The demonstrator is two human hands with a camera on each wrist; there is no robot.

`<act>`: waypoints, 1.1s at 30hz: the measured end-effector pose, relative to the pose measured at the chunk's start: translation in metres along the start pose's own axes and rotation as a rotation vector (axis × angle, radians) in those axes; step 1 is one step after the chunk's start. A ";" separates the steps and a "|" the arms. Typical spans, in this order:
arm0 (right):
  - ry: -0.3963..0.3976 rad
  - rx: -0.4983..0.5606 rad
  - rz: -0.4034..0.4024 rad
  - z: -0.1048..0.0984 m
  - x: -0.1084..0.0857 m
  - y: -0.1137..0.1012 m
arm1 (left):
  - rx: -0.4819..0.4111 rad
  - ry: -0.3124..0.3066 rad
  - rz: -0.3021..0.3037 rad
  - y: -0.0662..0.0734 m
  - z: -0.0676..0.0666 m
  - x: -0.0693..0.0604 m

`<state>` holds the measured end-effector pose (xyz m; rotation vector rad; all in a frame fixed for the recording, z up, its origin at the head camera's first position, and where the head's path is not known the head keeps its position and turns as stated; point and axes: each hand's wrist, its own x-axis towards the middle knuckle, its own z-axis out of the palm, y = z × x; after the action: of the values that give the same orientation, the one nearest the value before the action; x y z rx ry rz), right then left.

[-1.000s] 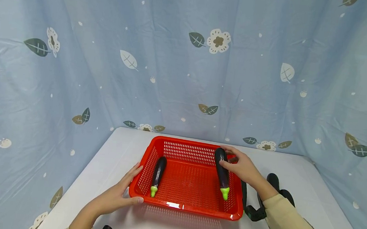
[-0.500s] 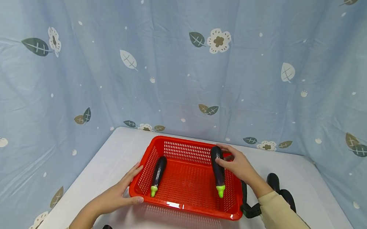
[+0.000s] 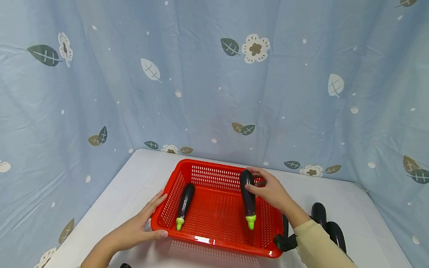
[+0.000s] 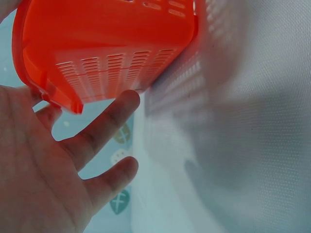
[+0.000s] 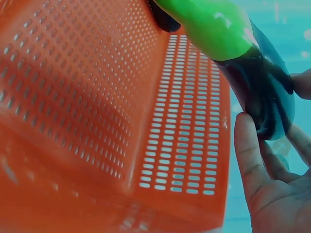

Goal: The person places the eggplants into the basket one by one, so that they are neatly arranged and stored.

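Note:
The right hand (image 3: 270, 194) pinches a dark purple eggplant (image 3: 248, 200) near its thick upper end, tilted over the right part of a red basket (image 3: 242, 248), green stem pointing down toward the front. In the right wrist view the fingers and thumb lie around the held eggplant (image 5: 260, 92). A second eggplant (image 3: 186, 200) lies inside along the basket's left side. The left hand (image 3: 131, 230) touches the basket's front-left corner, thumb on the front rim. In the left wrist view the left hand (image 4: 43, 170) has extended, spread fingers beside the basket wall (image 4: 112, 29).
Outside the basket to the right, dark eggplants (image 3: 319, 214) lie on the white table (image 3: 145, 170), partly hidden by the right sleeve (image 3: 330, 257). A black wrist device (image 3: 285, 242) is by the basket's front-right corner. A patterned blue curtain (image 3: 203, 85) hangs behind.
The right hand has moved left over the basket with its eggplant. The left hand, the basket and the eggplant lying inside have not visibly moved.

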<state>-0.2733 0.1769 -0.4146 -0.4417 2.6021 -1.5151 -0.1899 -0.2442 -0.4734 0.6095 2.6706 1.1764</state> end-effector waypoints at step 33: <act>-0.040 0.010 0.096 0.038 0.024 0.008 | -0.001 0.002 0.019 0.001 -0.002 0.000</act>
<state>-0.2895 0.1418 -0.4389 -0.3374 2.5453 -1.4735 -0.1899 -0.2449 -0.4708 0.6353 2.6710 1.1840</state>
